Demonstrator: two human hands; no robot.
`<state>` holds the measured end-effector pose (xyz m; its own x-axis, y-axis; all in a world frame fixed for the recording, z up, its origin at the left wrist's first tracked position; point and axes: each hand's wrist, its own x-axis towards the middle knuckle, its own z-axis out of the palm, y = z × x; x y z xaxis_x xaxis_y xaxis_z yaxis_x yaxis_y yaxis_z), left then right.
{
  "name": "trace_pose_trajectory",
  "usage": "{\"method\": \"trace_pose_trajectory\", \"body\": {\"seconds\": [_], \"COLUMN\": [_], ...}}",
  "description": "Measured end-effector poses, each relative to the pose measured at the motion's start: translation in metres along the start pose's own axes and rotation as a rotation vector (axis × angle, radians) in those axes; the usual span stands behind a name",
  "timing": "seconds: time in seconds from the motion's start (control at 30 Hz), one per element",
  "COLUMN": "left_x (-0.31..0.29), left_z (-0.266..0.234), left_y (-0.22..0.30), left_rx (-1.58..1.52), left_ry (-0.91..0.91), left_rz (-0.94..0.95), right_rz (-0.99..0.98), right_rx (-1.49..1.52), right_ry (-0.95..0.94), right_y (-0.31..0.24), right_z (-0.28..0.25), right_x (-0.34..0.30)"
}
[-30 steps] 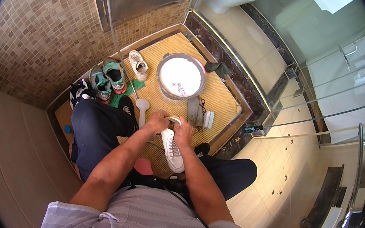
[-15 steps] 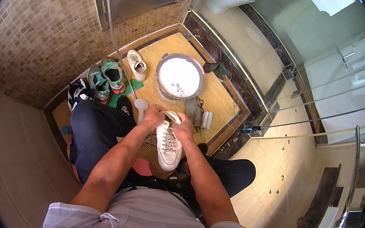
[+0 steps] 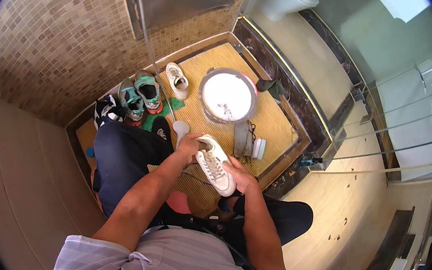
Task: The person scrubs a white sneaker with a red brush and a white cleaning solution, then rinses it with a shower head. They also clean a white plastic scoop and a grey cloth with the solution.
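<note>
Between my two hands is a white lace-up sneaker [image 3: 215, 166], its toe tilted toward me and to the right. My left hand [image 3: 189, 147] grips it at the heel and collar, with the fingertips partly hidden. At the forefoot, my right hand [image 3: 240, 174] holds the right side, thumb on the upper by the laces. Beyond the shoe stands a grey bucket [image 3: 202, 104] full of white foam. A matching white sneaker [image 3: 177, 80] rests on the mat to the far left of the bucket. Beside the bucket's near right side lie a grey cloth-like item [image 3: 241, 139] and a white brush [image 3: 259, 149].
Several green and dark sneakers [image 3: 148, 93] stand along the tiled wall at left. A hand shower [image 3: 181, 127] lies on the ribbed yellow mat [image 3: 276, 126], its hose rising past the wall. A dark stone curb [image 3: 287, 84] and glass panels border the right side.
The sneaker has turned so its toe points further right. My right hand has slid from the collar to the forefoot, while my left stays at the heel end. The whole view has shifted slightly.
</note>
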<state>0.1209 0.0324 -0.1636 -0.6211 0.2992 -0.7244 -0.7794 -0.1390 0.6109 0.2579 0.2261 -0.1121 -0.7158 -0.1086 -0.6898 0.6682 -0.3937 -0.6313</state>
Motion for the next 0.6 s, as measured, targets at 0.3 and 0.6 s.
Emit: {"method": "trace_pose_trajectory", "body": {"seconds": [0.3,0.6], "left_x": [-0.009,0.007], "left_z": [0.011,0.037], "left_y": [0.001,-0.003], "left_rx": [0.779,1.162], "left_ry": [0.013,-0.099], "left_rz": [0.165,0.404], "right_rz": [-0.201,-0.362], "right_rx": [-0.165,-0.424], "right_ry": [0.392,0.471], "right_y": [0.046,0.067], "right_z": [-0.012,-0.04], "right_x": [0.047,0.076]}}
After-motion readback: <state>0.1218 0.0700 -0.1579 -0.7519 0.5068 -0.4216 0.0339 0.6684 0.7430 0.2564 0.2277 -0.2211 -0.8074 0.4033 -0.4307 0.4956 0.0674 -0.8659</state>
